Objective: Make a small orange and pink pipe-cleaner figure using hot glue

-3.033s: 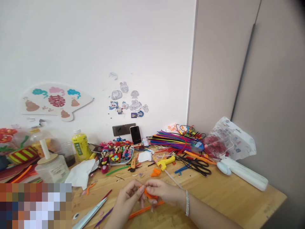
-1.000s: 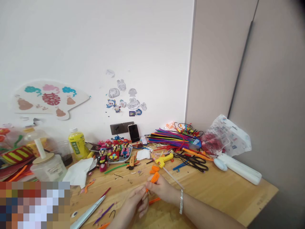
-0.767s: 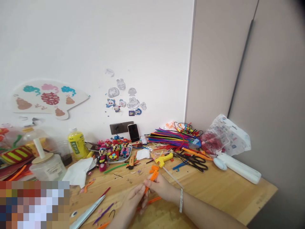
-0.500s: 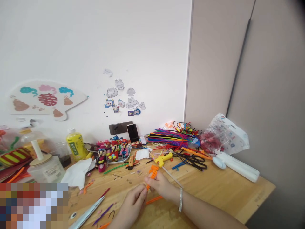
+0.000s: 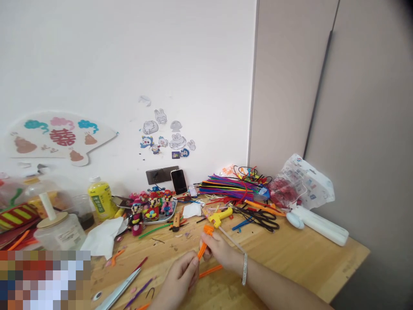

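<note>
Two hands are hovering over the wooden tabletop [image 5: 290, 267], with loads of bare wood open to the right of the bracelet wrist. Right hand [image 5: 219, 254] pinches a bent orange pipe cleaner [image 5: 203, 246], while left hand [image 5: 180, 282] sits curled just beside it at the bottom edge, can't tell if it's gripping anything. Yellow glue gun [image 5: 220, 218] and a big pipe cleaner pile [image 5: 226, 187] sit further back by the wall.

Red double-happiness character 囍 [image 5: 62, 137] legible at centre of fan-shaped paper card [image 5: 48, 140] on wall. Below right of card: green label [image 5: 98, 203] on yellow bottle [image 5: 101, 189] and white label [image 5: 70, 237] on plastic jar [image 5: 54, 237], both too small to read.
</note>
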### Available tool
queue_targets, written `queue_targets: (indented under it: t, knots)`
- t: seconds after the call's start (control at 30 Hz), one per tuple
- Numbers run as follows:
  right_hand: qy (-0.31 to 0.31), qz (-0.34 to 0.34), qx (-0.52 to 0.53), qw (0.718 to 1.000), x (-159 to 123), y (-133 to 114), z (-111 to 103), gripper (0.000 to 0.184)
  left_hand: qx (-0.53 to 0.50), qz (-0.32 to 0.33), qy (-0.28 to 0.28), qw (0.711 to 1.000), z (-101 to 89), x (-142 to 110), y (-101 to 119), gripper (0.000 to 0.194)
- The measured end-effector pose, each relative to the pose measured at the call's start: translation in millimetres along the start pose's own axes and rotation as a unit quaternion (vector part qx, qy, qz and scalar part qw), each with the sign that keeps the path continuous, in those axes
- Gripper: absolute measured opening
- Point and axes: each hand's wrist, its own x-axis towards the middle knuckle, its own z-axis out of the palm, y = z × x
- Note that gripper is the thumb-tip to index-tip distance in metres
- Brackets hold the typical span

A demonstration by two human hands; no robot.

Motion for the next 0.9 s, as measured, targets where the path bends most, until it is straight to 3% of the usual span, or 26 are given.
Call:
queue_targets:
  t: [0.37,0.6,0.77,0.9]
  knots:
    - [0.004,-0.046,-0.106,0.993,-3,-7,-11,0.060,-0.072,-0.023,0.000,0.997,5.3,0,-18,0.044]
    - [0.019,-0.039,-0.075,0.996,0,-3,-8,0.060,-0.118,-0.018,-0.004,0.993,4.7,2,-16,0.043]
    - [-0.049,-0.063,0.007,0.997,5,4,-16,0.054,-0.205,-0.014,0.002,0.979,0.2,7,-16,0.044]
    - [-0.079,-0.130,-0.027,0.988,4,3,-23,0.049,-0.277,-0.023,-0.006,0.961,0.1,6,-19,0.039]
